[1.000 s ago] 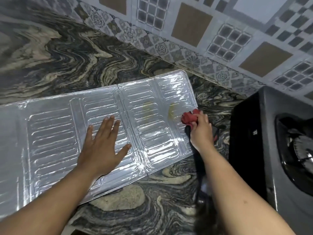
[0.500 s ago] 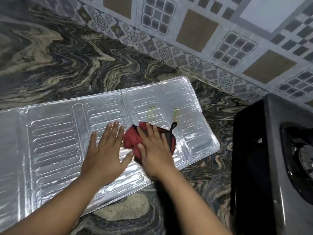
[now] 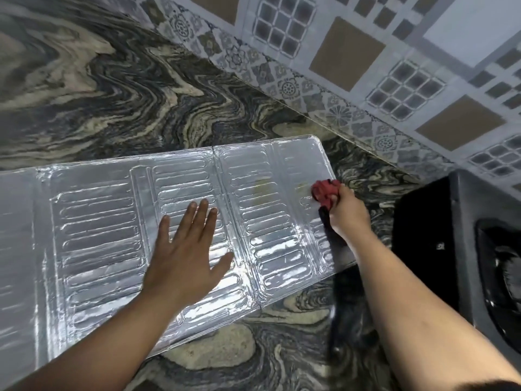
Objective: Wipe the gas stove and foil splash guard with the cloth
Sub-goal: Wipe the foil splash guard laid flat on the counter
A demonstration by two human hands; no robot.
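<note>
Foil splash guard [image 3: 112, 235] lies unfolded and flat on the swirled stone countertop [image 3: 112, 80], its embossed panels facing up. The left hand [image 3: 189, 249] presses down on a middle panel with fingers straight and spread, pinning the sheet so it does not slide. The right hand [image 3: 348, 214] has its fingers curled round a bunched red cloth [image 3: 325, 191] and holds it against the right-hand panel, close to that panel's far right edge; a dark part of the cloth trails down below the wrist. Two faint yellowish stains [image 3: 260, 184] show on the right-hand panel just left of the cloth, so this panel is judged only partly clean. The middle and left panels look shiny, but glare makes it hard to tell whether they have been wiped. The gas stove [image 3: 479, 249] sits well apart to the right, by the tiled wall [image 3: 366, 52], with part of a burner in view at the edge of the picture; nothing shows it being touched, and whether it is already clean cannot be told. Judged from this, the wiping of the guard is under way, with the stains and possibly the stove left to do.
</note>
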